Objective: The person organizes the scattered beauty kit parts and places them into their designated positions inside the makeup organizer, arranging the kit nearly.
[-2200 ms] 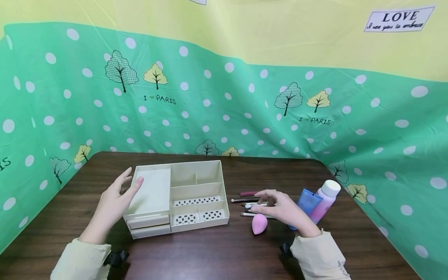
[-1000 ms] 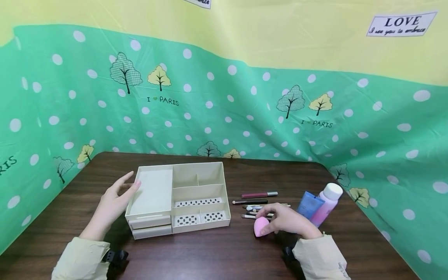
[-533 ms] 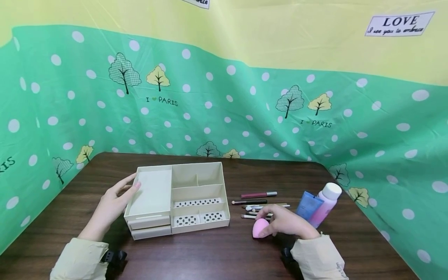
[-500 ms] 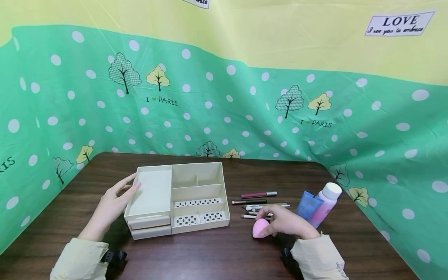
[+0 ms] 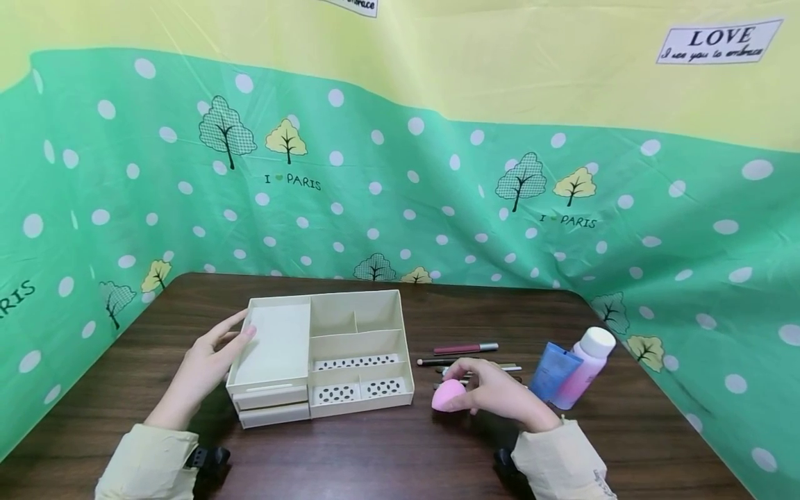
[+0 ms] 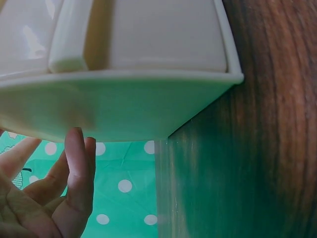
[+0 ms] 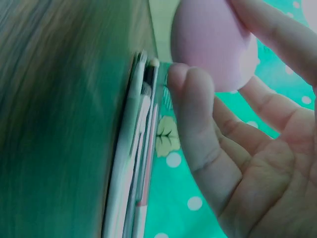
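My right hand [image 5: 500, 392] pinches a pink makeup sponge [image 5: 448, 395] between thumb and fingers, just in front of the makeup brushes. In the right wrist view the sponge [image 7: 213, 44] is raised off the dark table. My left hand [image 5: 203, 364] is at the left side of a cream desktop organizer [image 5: 275, 340], thumb near its top edge. The left wrist view shows fairly straight fingers [image 6: 79, 168] by the organizer's side wall [image 6: 124, 106]; whether they all touch it cannot be told. Two drawers sit under the organizer's flat top, with divided compartments on the right.
Several makeup brushes [image 5: 446, 362] lie right of the organizer, partly hidden by my right hand. A dark pink pen-like stick [image 5: 462, 349] lies behind them. A blue tube [image 5: 553, 371] and a pink bottle with a white cap [image 5: 584, 368] stand farther right. A green patterned cloth [image 5: 406, 208] hangs behind.
The right hand came down from over the brushes, took hold of the makeup sponge, and has now lifted it and moved it slightly left. The left hand has moved slightly closer to the organizer.
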Motion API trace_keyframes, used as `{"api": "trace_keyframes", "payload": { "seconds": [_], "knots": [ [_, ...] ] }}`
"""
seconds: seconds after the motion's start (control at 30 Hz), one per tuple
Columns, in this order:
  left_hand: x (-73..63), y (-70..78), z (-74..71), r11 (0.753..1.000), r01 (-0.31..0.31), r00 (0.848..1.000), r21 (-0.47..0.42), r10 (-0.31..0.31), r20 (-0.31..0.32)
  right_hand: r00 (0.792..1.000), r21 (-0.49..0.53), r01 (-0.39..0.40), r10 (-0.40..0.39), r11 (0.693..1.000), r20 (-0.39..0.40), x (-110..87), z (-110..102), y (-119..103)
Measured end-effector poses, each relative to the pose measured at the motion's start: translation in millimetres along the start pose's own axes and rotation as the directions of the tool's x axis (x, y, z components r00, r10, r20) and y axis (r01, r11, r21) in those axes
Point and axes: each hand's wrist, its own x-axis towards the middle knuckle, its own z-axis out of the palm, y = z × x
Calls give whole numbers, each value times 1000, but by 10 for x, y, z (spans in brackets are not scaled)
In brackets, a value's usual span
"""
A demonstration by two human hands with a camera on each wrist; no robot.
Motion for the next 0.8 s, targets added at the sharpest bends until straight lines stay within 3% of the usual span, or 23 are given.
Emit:
{"api": "trace_keyframes", "payload": {
  "seconds": [0.27, 0.8],
  "knots": [
    [1, 8, 4, 1000, 8, 1000, 1, -8, -1, 997, 100, 51, -44, 994, -66, 71, 80, -186],
    [-16, 28, 1, 1000, 2, 1000, 20, -2, -5, 989, 140, 128, -115, 982, -97, 264, 346, -477]
  ]
}}
